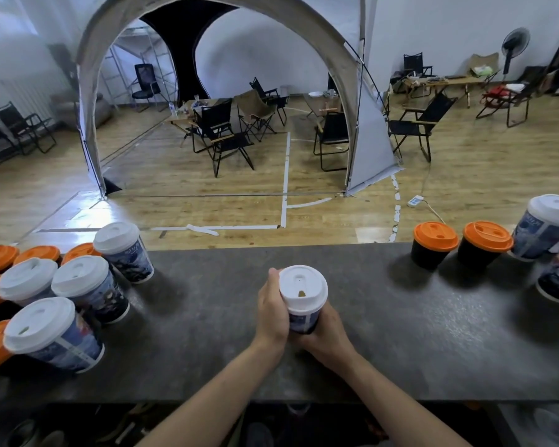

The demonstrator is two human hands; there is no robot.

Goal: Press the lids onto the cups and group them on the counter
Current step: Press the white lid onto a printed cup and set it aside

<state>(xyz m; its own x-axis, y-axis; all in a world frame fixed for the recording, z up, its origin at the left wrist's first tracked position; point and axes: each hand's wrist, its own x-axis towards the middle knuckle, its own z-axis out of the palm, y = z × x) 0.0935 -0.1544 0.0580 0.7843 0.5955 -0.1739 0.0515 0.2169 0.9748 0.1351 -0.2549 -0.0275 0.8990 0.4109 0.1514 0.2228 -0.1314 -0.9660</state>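
Both hands, the left hand and the right hand, grip the cup at the middle of the counter, and its white lid, perhaps not fully seated, could pop off if they squeeze hard.

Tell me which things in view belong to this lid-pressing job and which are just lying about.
Job: white-lidded cup gripped by left hand and right hand; left group of cups; orange-lidded cups and printed cups at right; counter.
Lying about: folding chairs, tent, fan, power strip on the floor.
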